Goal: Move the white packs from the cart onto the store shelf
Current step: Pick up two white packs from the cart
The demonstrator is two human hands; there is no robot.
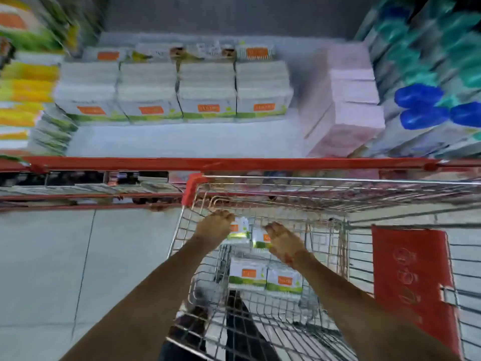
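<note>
Both my arms reach down into the wire cart (325, 194). My left hand (214, 226) and my right hand (282, 242) press from either side on a pair of white packs (248, 234) with orange labels and green bands at the cart's far end. Two more white packs (265, 278) lie side by side lower in the basket. On the store shelf (182, 142) above stand rows of the same white packs (177, 92), several across. A bare strip of shelf runs in front of them.
Pink packs (346, 108) stand on the shelf to the right, blue and teal packs (429, 82) beyond them. Yellow and green goods (26, 87) fill the left. A red shelf rail (208, 163) runs above the cart. The cart's red seat flap (408, 282) stands at right.
</note>
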